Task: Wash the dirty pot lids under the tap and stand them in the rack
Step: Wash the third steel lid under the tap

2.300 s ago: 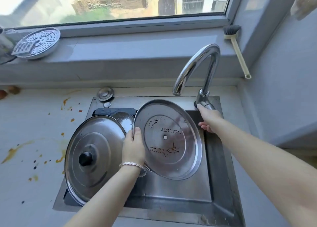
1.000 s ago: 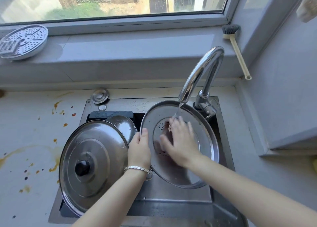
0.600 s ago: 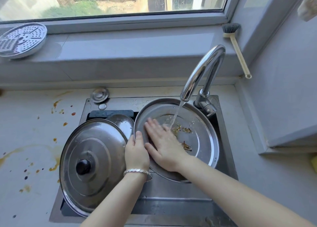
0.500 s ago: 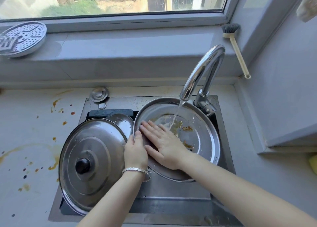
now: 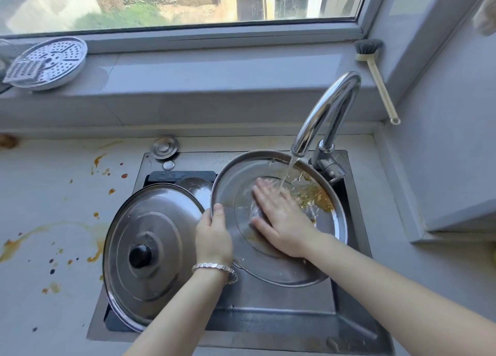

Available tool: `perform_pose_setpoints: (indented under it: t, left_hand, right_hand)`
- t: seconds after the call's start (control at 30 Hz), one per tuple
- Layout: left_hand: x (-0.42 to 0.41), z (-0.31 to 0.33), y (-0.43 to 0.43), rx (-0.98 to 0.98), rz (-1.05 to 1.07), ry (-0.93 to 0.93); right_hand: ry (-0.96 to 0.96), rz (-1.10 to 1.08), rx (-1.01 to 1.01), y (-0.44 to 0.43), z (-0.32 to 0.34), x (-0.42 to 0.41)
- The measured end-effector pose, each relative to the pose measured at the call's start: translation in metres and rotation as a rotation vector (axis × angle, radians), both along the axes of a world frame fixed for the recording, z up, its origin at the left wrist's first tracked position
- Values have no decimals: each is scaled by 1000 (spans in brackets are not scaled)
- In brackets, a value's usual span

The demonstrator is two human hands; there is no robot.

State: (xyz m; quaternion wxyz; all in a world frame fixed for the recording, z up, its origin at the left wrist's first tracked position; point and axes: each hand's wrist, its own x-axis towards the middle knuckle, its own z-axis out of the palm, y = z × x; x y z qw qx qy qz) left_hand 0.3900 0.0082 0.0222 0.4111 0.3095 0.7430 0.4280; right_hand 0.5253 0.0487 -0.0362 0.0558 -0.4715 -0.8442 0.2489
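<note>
A steel pot lid (image 5: 290, 264) is tilted over the sink (image 5: 268, 326), inner side up, under the running tap (image 5: 326, 114). Brown-yellow residue and water spread over its right part. My left hand (image 5: 213, 237) grips the lid's left rim, thumb on the inner side. My right hand (image 5: 281, 218) presses flat on the lid's middle, fingers straight, beside the water stream. A larger lid (image 5: 150, 251) with a black knob leans in the sink's left side. A smaller lid (image 5: 197, 187) lies behind it.
A perforated steamer plate (image 5: 47, 61) lies on the window sill at left. A dish brush (image 5: 375, 73) leans in the right corner. Sauce stains (image 5: 94, 251) mark the counter left of the sink. A sink plug (image 5: 164, 147) lies behind the basin.
My right hand left the tap handle and now rubs the lid, sliding from its left side to its middle. Water runs, and the residue has spread rightward.
</note>
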Motion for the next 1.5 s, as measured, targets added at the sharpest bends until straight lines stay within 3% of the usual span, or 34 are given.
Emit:
perform_pose_setpoints:
  t: [0.07, 0.23, 0.4, 0.6, 0.8, 0.97, 1.13, 1.23, 1.33, 1.4, 1.5]
  left_hand:
    - [2, -2, 0, -5, 11, -24]
    - [-2, 3, 2, 31, 7, -11]
    - [-4, 1, -3, 14, -46, 21]
    - [-4, 6, 0, 91, 45, 106]
    - [6, 2, -6, 77, -3, 124]
    - [15, 1, -18, 71, -67, 89]
    - [7, -4, -4, 100, -45, 74]
    - [2, -6, 3, 119, -12, 43]
    - [-2, -6, 5, 125, -2, 20]
    - [-5, -2, 8, 112, -37, 137]
    - [-13, 14, 19, 88, -146, 454]
  right_hand:
    - [63, 158, 3, -13, 6, -16]
    - [163, 114, 80, -5, 7, -30]
    - [93, -206, 18, 20, 4, -32]
    - [-8, -651, -101, 15, -14, -7]
    - [-14, -889, -299, 0, -11, -18]
    - [-5, -640, -104, 21, -2, -30]
    - [192, -126, 31, 8, 8, -48]
    - [273, 71, 115, -10, 5, -53]
    - [262, 194, 89, -17, 9, -41]
    - [235, 263, 71, -21, 10, -26]
    - [182, 263, -21, -37, -8, 9]
